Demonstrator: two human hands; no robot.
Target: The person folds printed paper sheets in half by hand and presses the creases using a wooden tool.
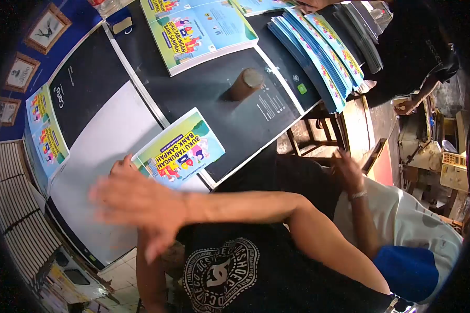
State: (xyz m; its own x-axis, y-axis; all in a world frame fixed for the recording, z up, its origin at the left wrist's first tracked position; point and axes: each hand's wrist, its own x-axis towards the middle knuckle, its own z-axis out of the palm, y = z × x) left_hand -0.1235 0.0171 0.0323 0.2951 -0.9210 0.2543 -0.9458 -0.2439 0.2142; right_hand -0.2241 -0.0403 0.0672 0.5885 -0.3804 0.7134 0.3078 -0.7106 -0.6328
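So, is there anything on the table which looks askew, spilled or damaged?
No spill or damage shows. The fanned pile looks askew: its layers are staggered and its end seems to jut past the edge of the table, while the thick pile nearby looks squarer.

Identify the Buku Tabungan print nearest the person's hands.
The rectangular print between the brown cylinder and the right hand. The left hand appears to touch its edge; the thick stack, fanned piles and leftmost prints lie farther off.
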